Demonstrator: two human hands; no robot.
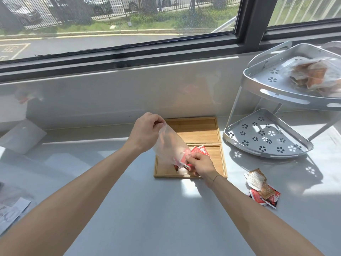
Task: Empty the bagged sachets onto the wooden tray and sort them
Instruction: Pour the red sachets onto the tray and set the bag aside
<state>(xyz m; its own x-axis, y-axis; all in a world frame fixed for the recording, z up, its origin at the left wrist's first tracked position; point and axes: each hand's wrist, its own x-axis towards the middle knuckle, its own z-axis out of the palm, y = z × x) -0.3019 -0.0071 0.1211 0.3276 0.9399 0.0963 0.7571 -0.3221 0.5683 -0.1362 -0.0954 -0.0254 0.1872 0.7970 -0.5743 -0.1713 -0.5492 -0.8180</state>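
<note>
Behind the clear bag (168,145), the wooden tray (195,130) shows only as a haze, and the red sachets (200,150) there are part covered by the right hand (200,164); their print is too small to read. Right of the tray, the rack (267,137) and its filled bag (313,76) run off the frame edge.

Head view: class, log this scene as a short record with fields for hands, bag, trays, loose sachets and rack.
left hand: pinching bag's upper end, raised
right hand: at bag's lower end, over near tray
bag: clear, tilted, red sachets low inside
near tray: some red sachets
far tray: bare
loose sachets: on counter, right of trays
rack: two tiers, filled bag on top
</note>
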